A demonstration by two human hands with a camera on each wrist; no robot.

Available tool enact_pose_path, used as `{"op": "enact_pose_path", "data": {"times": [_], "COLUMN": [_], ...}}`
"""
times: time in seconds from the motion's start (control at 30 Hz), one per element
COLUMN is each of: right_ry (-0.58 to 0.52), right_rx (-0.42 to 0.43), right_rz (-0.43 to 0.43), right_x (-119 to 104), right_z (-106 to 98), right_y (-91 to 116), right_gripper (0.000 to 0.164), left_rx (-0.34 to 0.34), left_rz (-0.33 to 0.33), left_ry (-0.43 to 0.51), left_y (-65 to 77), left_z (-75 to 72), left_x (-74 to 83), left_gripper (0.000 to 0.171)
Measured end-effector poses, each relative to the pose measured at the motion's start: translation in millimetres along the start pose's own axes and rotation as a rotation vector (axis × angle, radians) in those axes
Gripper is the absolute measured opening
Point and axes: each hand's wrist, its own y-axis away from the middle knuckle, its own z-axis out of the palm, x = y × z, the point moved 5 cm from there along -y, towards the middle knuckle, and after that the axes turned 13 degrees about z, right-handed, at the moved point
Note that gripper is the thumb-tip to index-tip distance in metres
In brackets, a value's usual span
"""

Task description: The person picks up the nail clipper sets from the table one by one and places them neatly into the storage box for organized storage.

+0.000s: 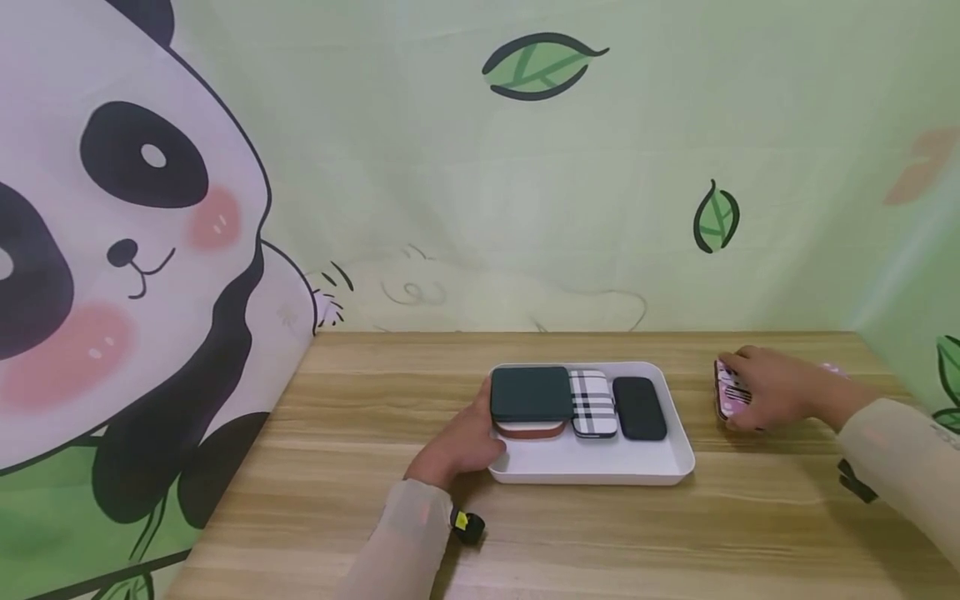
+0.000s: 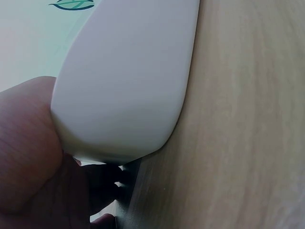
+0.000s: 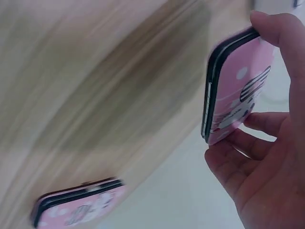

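My left hand (image 1: 467, 437) grips the left end of a white tray (image 1: 592, 478), whose pale outer wall (image 2: 124, 81) fills much of the left wrist view. Inside the tray, a dark green case (image 1: 531, 393) lies on top of a white and reddish-brown item (image 1: 531, 430). Beside them are a plaid case (image 1: 593, 404) and a black case (image 1: 640, 408). Right of the tray, my right hand (image 1: 780, 387) holds a pink cartoon-print case (image 3: 238, 90) with a dark rim, tilted between thumb and fingers. A similar second pink case (image 3: 81, 207) lies apart from that hand.
A wood-grain table (image 1: 360, 467) carries everything. Behind it hangs a green backdrop (image 1: 390, 183) with a printed panda and leaves, and it continues along the right side. A small black device (image 1: 468, 527) is at the left wrist.
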Motion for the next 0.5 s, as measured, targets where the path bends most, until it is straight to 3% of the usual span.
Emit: {"op": "enact_pose_path", "data": {"times": [0.37, 0.5], "right_ry": [-0.024, -0.023], "right_rx": [0.138, 0.151], "right_rz": [-0.122, -0.139], "right_x": [-48, -62], "right_z": [-20, -22], "right_y": [6, 6], "right_gripper": [0.099, 0.099], "left_rx": [0.006, 0.005], "left_rz": [0.007, 0.005], "left_ry": [0.022, 0.022], "left_y": [0.2, 0.5], "left_z": [-0.4, -0.9], "left_x": [0.7, 0.8], "left_gripper": [0.1, 0.1]}}
